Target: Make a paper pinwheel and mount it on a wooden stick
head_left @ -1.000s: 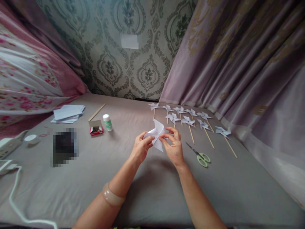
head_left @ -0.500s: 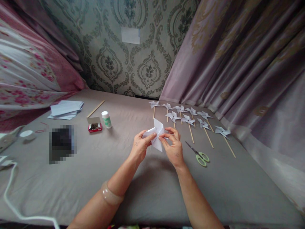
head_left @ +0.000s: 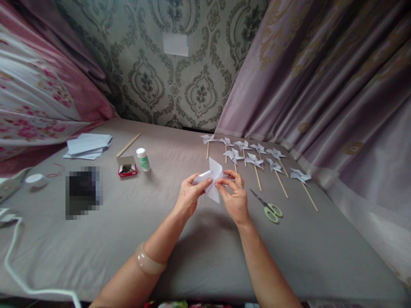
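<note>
A white paper pinwheel (head_left: 215,168) with folded blades is held above the table between both hands. My left hand (head_left: 190,193) pinches it from the left, the thumb pressed near its centre. From the other side my right hand (head_left: 235,197) grips the paper, thumb and forefinger closed at the middle of the pinwheel. Whether a pin sits between those fingertips is too small to make out. No stick shows on this pinwheel. Green-handled scissors (head_left: 271,210) lie just right of my right hand.
Several finished paper pinwheels on sticks (head_left: 253,161) lie at the back right. Left of my hands stand a glue bottle (head_left: 144,160) and an open red box (head_left: 127,170) of small dark items. Farther left are wooden sticks (head_left: 128,145), stacked paper (head_left: 88,145) and a white cable (head_left: 14,256).
Both hands keep their hold on the pinwheel, which has tilted very slightly. The view has shifted a little; nothing else has visibly moved.
</note>
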Demonstrator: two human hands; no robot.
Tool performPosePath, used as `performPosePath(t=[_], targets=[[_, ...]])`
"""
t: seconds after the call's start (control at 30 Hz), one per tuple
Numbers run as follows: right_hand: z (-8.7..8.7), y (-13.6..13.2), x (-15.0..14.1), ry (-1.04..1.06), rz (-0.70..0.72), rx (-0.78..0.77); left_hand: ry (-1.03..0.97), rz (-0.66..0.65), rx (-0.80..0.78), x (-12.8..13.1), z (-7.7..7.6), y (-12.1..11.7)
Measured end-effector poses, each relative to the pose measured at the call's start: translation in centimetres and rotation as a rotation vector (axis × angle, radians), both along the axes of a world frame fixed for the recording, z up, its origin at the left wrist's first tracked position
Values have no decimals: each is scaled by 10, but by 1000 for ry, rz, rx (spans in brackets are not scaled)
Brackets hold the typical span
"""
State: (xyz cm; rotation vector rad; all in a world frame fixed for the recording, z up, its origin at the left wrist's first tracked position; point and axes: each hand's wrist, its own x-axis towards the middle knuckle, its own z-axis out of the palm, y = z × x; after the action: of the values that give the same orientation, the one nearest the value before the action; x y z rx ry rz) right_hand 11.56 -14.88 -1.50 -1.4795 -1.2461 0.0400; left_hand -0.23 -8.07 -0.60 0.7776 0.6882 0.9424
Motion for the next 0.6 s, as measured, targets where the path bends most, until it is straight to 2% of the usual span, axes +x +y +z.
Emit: performPosePath(t=[0.6], targets=[[0,0,1,-5,2,-9,14,2,25,0,1,0]])
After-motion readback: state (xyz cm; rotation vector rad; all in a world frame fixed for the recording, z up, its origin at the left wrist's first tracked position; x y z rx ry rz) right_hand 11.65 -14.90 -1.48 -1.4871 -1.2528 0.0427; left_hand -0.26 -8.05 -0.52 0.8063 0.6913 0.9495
